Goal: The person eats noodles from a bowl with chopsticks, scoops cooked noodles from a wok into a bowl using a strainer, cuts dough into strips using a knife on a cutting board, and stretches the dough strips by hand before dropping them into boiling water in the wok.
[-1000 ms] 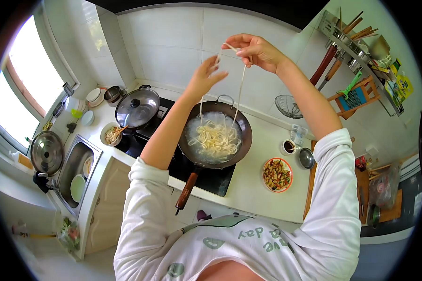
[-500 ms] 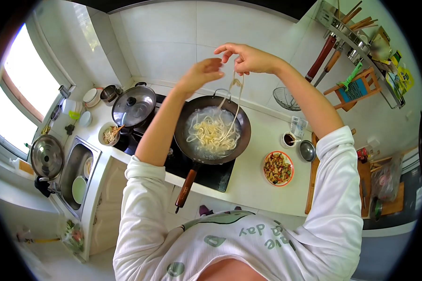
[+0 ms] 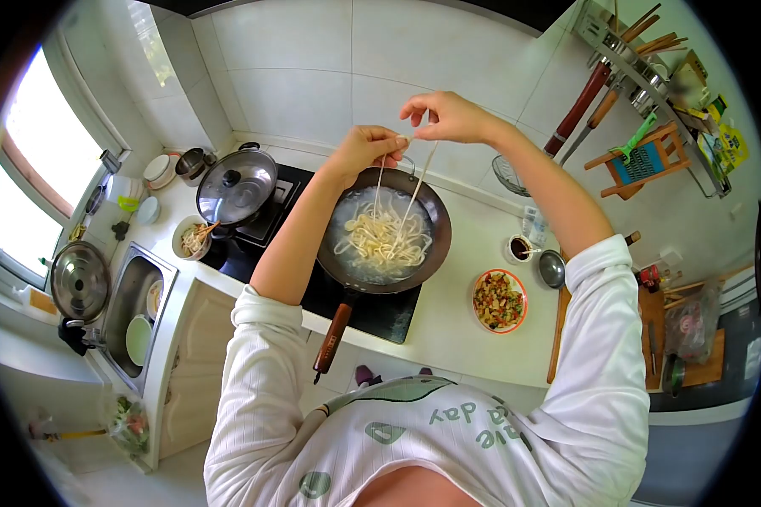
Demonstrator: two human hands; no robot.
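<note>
Both hands are raised above the far rim of a dark wok (image 3: 438, 253) with a wooden handle (image 3: 334, 338). My left hand (image 3: 365, 154) is closed, its thumb and fingertips pinching a long pale noodle (image 3: 423, 173). My right hand (image 3: 455, 118), close beside it, pinches the same dough strand, its index finger curled above. From the fingers two lengths of noodle hang down into the wok. A heap of noodles (image 3: 385, 241) lies in bubbling, whitish water there.
A lidded pot (image 3: 237, 186) stands on the left burner, with a bowl holding chopsticks (image 3: 192, 238) beside it. Right of the wok are a plate of chopped vegetables (image 3: 499, 302), a cup of dark sauce (image 3: 518, 248) and a metal bowl (image 3: 552, 270). The sink (image 3: 135, 291) is far left.
My left hand has moved up and right to meet the right hand and now pinches the noodle. The right hand has shifted slightly right and down; the two hanging lengths are spread wider.
</note>
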